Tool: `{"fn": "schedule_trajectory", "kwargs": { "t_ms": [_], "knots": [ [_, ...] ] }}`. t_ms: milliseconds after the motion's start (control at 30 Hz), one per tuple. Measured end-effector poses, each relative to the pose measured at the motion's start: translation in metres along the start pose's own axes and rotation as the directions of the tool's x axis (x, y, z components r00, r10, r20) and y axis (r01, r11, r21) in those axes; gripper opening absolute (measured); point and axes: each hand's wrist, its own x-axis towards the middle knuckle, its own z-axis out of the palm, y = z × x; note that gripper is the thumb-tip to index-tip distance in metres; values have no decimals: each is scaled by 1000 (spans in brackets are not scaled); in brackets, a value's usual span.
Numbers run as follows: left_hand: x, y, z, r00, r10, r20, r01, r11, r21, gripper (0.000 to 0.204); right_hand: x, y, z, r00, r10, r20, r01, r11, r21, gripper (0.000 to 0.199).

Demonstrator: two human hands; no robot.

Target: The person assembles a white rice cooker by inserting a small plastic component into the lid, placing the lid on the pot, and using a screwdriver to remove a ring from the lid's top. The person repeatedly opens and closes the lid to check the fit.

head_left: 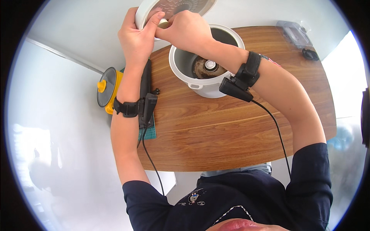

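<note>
A white rice cooker (221, 90) stands on the table, its inner pot out, so the round heating plate (198, 71) with brown stains shows. Its raised lid (175, 6), with a metallic inner plate, tilts up at the top of the picture. My left hand (135, 40) is closed on the lid's left edge, fingers behind it and thumb toward the middle. My right hand (189, 30) is closed at a small pale-green round part (163, 23) by the lid, right beside my left thumb. The right fingertips are partly hidden.
The wooden table (216, 134) has a curved edge. Left of it sits a yellow pot with a grey lid (108, 86), near a black flat object (145, 82) and a green mat (153, 131). Clear plastic packaging (295, 34) and a black item (310, 54) lie far right. Cables hang from both wrist straps.
</note>
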Motion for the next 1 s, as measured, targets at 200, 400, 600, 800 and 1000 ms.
{"fn": "schedule_trajectory", "kwargs": {
  "t_ms": [200,400,600,800,1000],
  "knots": [
    [0,1,1,1000,5,10,-5,1000,13,28,0,3,-4,998,-58,11,59,998,-33,59],
    [3,9,1,996,-78,40,77,997,25,28,5,18,-22,982,-132,136,132,991,3,51],
    [1,6,-1,995,-87,50,87,996,0,30,-10,73,-79,890,-327,-318,351,936,19,25],
    [18,2,-4,988,-122,95,128,990,-59,31,34,72,-85,707,-386,-593,499,866,31,39],
    [31,-8,-11,983,-153,96,166,976,-138,31,87,130,-73,902,-404,-150,414,716,561,55]
  ]
}}
